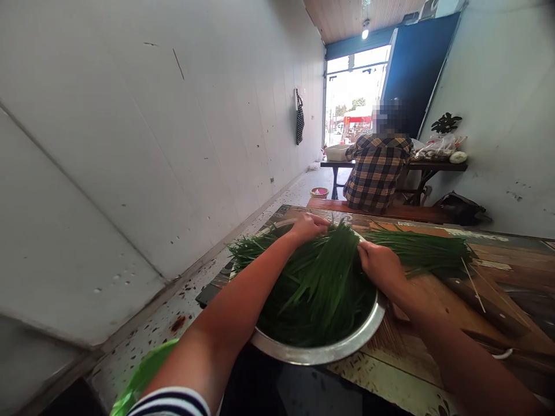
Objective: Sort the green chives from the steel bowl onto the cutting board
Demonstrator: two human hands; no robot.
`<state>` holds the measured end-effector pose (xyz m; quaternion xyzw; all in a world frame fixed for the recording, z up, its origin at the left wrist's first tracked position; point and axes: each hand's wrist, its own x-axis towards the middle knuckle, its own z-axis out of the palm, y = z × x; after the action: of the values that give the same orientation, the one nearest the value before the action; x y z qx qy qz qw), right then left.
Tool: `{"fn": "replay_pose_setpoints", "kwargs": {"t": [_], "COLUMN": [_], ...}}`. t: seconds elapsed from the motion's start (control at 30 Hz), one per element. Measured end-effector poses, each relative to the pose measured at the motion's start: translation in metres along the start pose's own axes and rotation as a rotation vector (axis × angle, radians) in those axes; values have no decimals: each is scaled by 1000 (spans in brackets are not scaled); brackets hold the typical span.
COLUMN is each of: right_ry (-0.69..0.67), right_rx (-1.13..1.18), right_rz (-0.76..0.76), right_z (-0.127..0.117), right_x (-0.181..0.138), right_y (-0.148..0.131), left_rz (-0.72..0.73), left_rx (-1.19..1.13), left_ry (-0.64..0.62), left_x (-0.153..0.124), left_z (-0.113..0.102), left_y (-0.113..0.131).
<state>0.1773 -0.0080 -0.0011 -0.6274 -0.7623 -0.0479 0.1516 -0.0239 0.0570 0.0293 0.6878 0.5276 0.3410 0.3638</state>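
A wide metal bowl point(312, 353) stands before me at the table's near edge, heaped with long, flat green leaves that look like garlic chives point(332, 277). At the bowl's far side my left hand point(309, 226) is closed on the far end of a bunch, its fingertips partly hidden by leaves. My right hand point(381, 266), curled at the bowl's right rim, grips the right side of the same bunch. The bunch fans down towards me over the loose leaves in the bowl. Just right of my right hand lies another pile of chives point(425, 248).
Thin wooden sticks point(388, 335) lie beside the bowl on the patterned table point(511, 254). A wooden board point(433, 303) is further right. A green plastic bag point(145, 370) hangs low at left. Ahead, a person in a plaid shirt point(379, 170) sits on a bench at another table.
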Motion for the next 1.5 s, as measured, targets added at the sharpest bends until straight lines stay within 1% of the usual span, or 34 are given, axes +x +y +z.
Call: {"fn": "replay_pose_setpoints", "kwargs": {"t": [0.03,0.07,0.1,0.2,0.23,0.27,0.33,0.43,0.57,0.73,0.87,1.0,1.1,1.3,1.5], "right_ry": [4,8,10,6,2,-1,-2,5,3,6,9,5,-6,1,-10], "right_rx": [4,7,10,7,5,5,5,-1,-10,-14,-17,-26,-27,-8,-11], "right_rz": [3,5,8,10,9,9,8,10,6,-8,-21,-29,-35,-50,-39], "right_z": [0,-1,-1,-1,-1,-1,0,0,-1,-2,-1,-3,-3,-1,-2], "right_x": [0,0,0,-1,0,0,0,0,0,-1,-1,-1,-2,-1,-1], "right_y": [0,-1,-1,-1,-1,-1,-1,-1,-3,-3,-2,-3,-3,-1,-1], "left_rz": [37,46,39,-26,-53,-73,-102,-122,-142,-104,-55,-9,2,34,53], "left_rx": [46,94,141,336,412,479,583,669,676,681,544,389,327,338,352], "left_ry": [-68,-106,-95,141,182,184,142,103,108,171,182,160,152,203,212], "left_x": [-2,-3,-4,-1,1,3,7,9,6,5,7,11,12,11,8], "left_z": [-3,-7,-11,-19,-19,-19,-16,-12,-10,-9,-10,-8,-5,-2,-3], "left_y": [4,7,8,0,-5,-10,-18,-21,-16,-13,-16,-20,-22,-17,-11]}}
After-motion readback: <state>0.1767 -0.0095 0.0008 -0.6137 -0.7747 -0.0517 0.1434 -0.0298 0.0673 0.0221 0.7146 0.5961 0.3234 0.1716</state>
